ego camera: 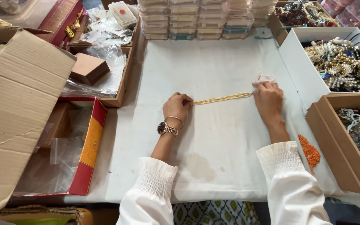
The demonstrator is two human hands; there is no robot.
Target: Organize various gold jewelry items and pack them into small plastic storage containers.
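We see two forearms reaching out from loose white sleeves, each gathered at the cuff into a band of fine smocked pleats with a small frilled edge. The left hand (176, 106) has a thin gold bangle (174, 119) at the wrist and, just behind it, a wristwatch (163, 128) with a dark round dial and a metal link bracelet in a rose-gold tone. The right hand (268, 100) wears nothing at the wrist that we can make out. Below the sleeves, at the bottom edge, we see a patterned garment (215, 212) with green, yellow and dark diamonds on white.
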